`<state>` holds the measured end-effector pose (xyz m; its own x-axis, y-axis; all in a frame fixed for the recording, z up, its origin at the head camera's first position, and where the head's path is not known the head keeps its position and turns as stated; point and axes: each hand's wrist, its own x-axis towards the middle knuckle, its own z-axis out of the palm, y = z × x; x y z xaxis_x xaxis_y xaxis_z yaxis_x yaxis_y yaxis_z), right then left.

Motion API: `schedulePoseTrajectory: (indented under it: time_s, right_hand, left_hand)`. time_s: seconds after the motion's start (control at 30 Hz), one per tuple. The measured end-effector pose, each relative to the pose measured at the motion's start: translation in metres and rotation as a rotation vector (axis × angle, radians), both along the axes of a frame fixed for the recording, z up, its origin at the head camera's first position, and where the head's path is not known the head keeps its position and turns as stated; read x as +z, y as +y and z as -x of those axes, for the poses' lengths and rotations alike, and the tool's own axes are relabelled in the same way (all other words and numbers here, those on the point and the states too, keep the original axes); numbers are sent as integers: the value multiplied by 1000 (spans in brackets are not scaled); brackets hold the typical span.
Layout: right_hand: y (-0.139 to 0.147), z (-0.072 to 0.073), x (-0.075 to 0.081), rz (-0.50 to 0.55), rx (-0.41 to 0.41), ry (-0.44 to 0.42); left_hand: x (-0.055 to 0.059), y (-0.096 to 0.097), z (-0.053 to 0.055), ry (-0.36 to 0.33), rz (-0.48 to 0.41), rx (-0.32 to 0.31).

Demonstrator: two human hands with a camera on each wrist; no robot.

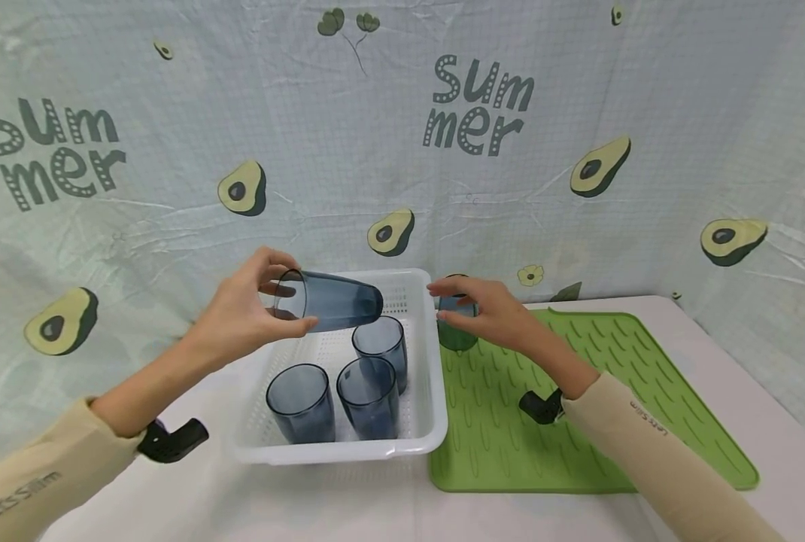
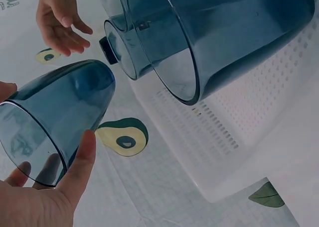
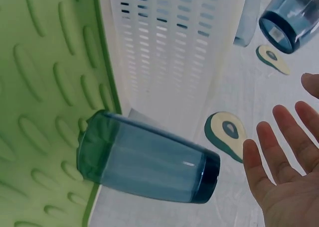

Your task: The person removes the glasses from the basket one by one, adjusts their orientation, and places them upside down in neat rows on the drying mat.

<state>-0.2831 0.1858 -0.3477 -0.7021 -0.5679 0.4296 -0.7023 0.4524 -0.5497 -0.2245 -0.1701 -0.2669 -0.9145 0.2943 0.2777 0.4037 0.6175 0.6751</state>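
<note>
My left hand (image 1: 248, 299) holds a blue tinted drinking glass (image 1: 344, 302) near its rim, thumb on one side and fingers on the other. The glass lies nearly level above the white basket (image 1: 409, 449), its base toward the right. Three similar glasses, at front left (image 1: 299, 406), front middle (image 1: 370, 399) and behind (image 1: 384, 340), stand mouth up inside the basket. My right hand (image 1: 493, 310) is in the air by the basket's right rim, fingers extended and nothing in them. Behind it, another blue glass (image 3: 154, 157) stands upside down on the green mat (image 1: 511, 421).
The ridged green mat lies right of the basket on a white table (image 1: 335, 512). A pale curtain (image 1: 348, 150) with avocado prints hangs close behind. Black wrist devices, left (image 1: 172, 441) and right (image 1: 541, 407), stick out below the forearms.
</note>
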Motion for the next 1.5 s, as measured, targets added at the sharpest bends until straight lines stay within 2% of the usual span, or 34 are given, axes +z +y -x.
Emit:
schedulePoseTrajectory:
  time_s: [0.37, 0.63, 0.87, 1.0, 1.17, 1.5]
  right_hand:
    - [-17, -1, -1, 90, 71, -90]
    - [-31, -1, 2, 122, 105, -120]
    - [-42, 2, 2, 269, 120, -267]
    - [-45, 4, 2, 338, 140, -311]
    - [-45, 4, 5, 394, 214, -343]
    - [-43, 3, 7, 401, 281, -382]
  left_hand:
    - [-6, 10, 0, 33, -24, -70]
    - [-9, 16, 0, -37, -126, -88]
    - [-11, 22, 1, -86, -214, -154]
    - [-10, 24, 1, -82, -214, -166]
    - [-9, 24, 1, -85, -203, -171]
    - [-9, 24, 0, -92, -197, -167]
